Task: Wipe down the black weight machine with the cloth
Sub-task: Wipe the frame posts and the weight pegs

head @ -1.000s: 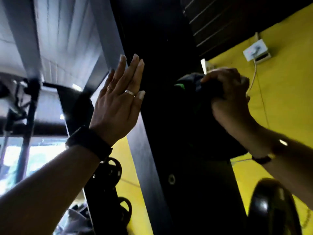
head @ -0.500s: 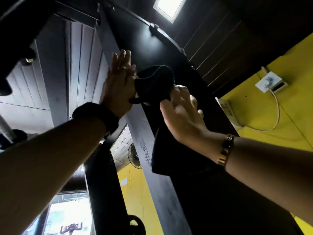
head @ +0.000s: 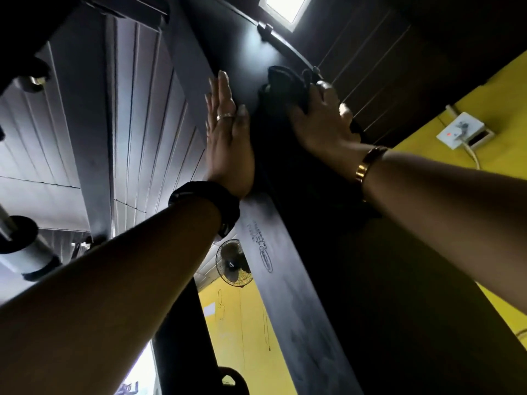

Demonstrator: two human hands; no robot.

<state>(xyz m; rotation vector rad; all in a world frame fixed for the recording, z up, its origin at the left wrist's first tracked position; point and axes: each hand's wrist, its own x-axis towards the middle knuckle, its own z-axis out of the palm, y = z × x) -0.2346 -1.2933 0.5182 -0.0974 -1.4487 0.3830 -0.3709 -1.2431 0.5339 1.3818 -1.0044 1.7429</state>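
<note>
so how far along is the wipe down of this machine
Done: nothing visibly finished. In hand: right hand grips the dark cloth against the black weight machine high up, left hand flat on its upright. Left: the upright's grey face lower down looks smudged, so likely that.

Yellow-walled gym room seen from low down, under a slatted ceiling.

A black wall fan hangs high on the yellow wall, close to where the wall meets the ceiling. Above and to the left of the fan run pale grey ceiling slats, with light catching their edges. Far above the fan and a little right, a square ceiling light panel glows white among darker slats. Well to the right of the fan, a white socket box with a small red light sits on more yellow wall, a white cable curving down from it. Below and left of the fan, daylight glares through a window.
</note>
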